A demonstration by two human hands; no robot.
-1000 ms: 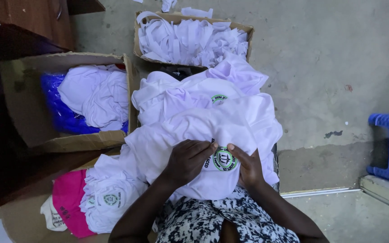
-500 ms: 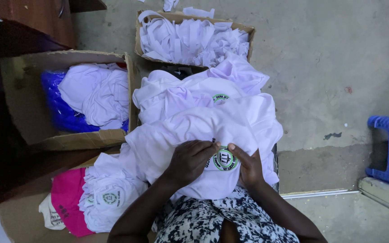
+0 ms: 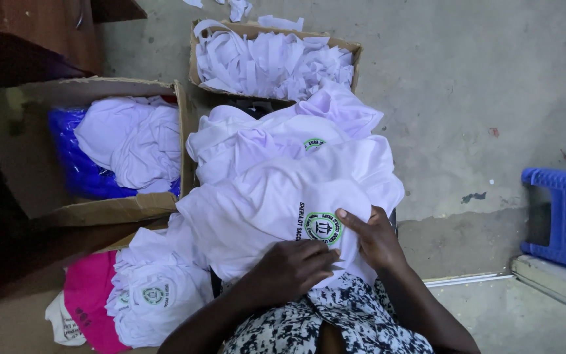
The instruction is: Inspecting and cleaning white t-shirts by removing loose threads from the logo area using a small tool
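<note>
Nearest the camera lies a lap covered in black-and-white patterned cloth [image 3: 335, 324]. On it rests a white shirt [image 3: 263, 210] of soft, smooth knit, draped in loose folds. The left hand [image 3: 289, 269] lies palm down on the shirt's lower edge, fingers curled and pinching the fabric. The right hand [image 3: 375, 239] presses flat beside it, thumb touching a round green-and-white printed badge [image 3: 323, 227] with a line of dark lettering along its left side.

To the left, low down, sits a heap of folded white shirts [image 3: 155, 295] bearing a similar round green badge, lying against a bright pink fabric [image 3: 86, 295].

Just beyond the held shirt is a pile of more white shirts [image 3: 263, 141], crumpled and rounded, one showing another green circular badge [image 3: 314, 144].

Left of that pile stands an open brown cardboard box [image 3: 109, 208] with worn, bent flaps, holding bunched white cloth on glossy blue plastic [image 3: 76, 167].

Farthest away, a second cardboard box [image 3: 355, 56] is filled with white strips and scraps. On the right, a blue plastic stool [image 3: 561, 216] stands on the rough grey concrete floor [image 3: 479, 98].
</note>
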